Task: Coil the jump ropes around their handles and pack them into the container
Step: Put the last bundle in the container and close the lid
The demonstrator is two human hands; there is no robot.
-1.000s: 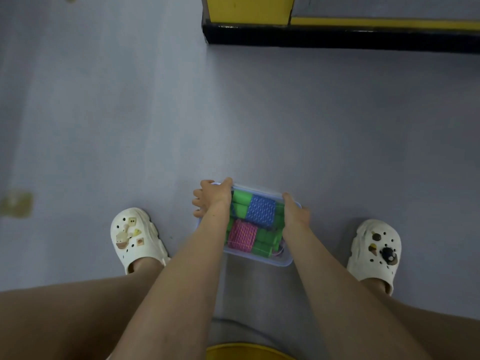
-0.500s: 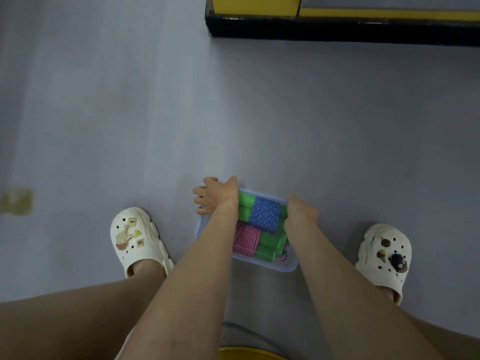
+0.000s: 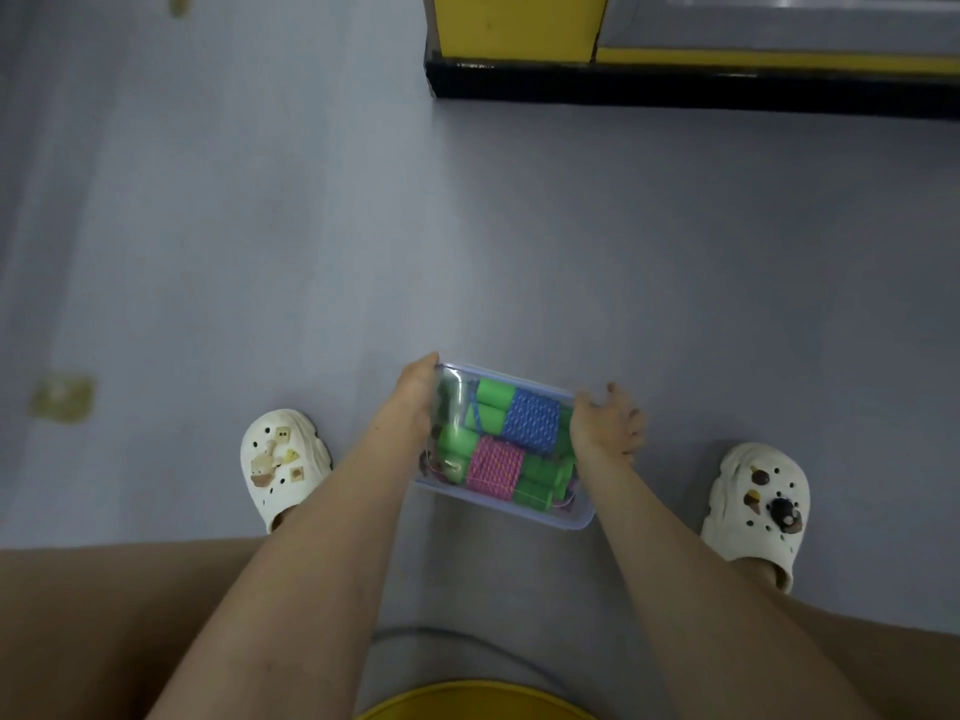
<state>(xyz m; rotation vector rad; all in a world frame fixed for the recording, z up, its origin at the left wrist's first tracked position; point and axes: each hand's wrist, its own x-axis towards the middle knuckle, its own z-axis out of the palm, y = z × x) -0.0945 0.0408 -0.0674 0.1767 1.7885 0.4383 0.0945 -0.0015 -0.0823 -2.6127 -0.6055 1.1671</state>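
At the lower left of the frame a cream clog (image 3: 283,467) stands on the grey floor (image 3: 260,226). Just right of it, the left hand (image 3: 415,402) clasps the left short end of the clear container (image 3: 519,511). Its thumb lies at the far corner of the rim, and its fingers are hidden behind the wall.

The container sits low in the middle of the frame, between the two feet. Its long axis runs left to right and dips a little toward the right. Its left end looks tipped up toward the camera, though I cannot tell whether it is clear of the floor.

Inside, two jump ropes lie side by side along that same axis. The blue coil (image 3: 532,420) is on the far side and the pink coil (image 3: 496,467) on the near side, each wound about green handles (image 3: 491,394).

The right hand (image 3: 602,428) closes over the right short end, its fingers curled down the outer wall and blurred. Beyond it, at the lower right, stands the other clog (image 3: 756,504).

Each hand is at its own end, equally near, with the load lying straight between them. The packing appears done. Whatever lift or shift comes next turns on keeping the two ends level, or the coils may slide toward the low right end.
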